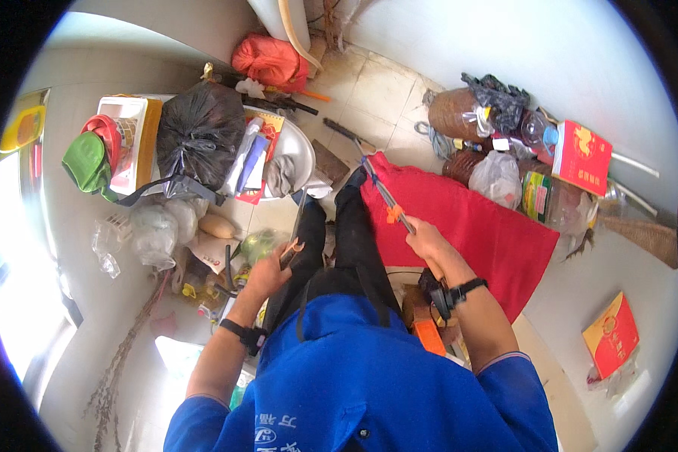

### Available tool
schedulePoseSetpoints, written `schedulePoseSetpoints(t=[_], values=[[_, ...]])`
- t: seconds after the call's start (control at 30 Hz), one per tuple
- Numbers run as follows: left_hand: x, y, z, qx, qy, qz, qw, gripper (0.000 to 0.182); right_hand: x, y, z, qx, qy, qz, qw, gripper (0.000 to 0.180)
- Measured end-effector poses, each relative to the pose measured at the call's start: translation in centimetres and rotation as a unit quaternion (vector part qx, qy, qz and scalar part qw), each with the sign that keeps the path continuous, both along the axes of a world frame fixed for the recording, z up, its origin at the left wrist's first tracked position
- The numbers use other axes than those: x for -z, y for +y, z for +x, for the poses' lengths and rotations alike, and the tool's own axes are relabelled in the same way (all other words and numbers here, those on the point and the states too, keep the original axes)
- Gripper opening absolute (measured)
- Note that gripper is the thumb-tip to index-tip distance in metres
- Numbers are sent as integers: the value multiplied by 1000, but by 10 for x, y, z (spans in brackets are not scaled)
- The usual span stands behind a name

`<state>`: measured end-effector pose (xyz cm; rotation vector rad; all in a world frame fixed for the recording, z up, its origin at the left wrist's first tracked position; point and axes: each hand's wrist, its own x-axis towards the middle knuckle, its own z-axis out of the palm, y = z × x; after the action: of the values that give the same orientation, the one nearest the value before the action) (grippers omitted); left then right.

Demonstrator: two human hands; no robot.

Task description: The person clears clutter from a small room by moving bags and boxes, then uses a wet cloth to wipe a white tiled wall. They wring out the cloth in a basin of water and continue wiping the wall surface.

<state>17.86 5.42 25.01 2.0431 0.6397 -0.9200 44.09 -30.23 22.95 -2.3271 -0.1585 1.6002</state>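
Observation:
My right hand (426, 240) grips a long rod-like tool (381, 189) with blue wrapping, an orange piece and a wooden handle end below my fist. Its far end reaches towards a dark brush-like strip (340, 129) over the floor tiles; whether the two are joined I cannot tell. My left hand (268, 272) is closed around the tan handle of a thin metal tool (300, 213), which points away from me beside my leg. The tool's exact kind is unclear. A red cloth (446, 226) spreads under and beyond my right hand.
At left, a black plastic bag (200, 133), a white foam box (125, 172) and a green cap (85, 161) sit by a white basin (304, 148). Bottles and clear bags (155, 229) crowd below. Along the right wall stand brown jars (455, 112) and a red box (585, 158).

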Motion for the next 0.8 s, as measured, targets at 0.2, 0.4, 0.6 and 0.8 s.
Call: schedulePoseSetpoints(t=[0.2,0.4,0.6,0.8], values=[[9,16,-7,33,-12,1,999,66,38,35,-53,156,93,-28,983,50],[11,17,-11,29,-13,-5,999,65,17,18,-85,168,177,7,970,59],[-5,4,-22,16,17,6,1000,70,-1,-15,-72,84,51,4,995,58],[-7,-11,-30,10,-16,8,1000,66,32,6,-52,110,21,11,994,54]])
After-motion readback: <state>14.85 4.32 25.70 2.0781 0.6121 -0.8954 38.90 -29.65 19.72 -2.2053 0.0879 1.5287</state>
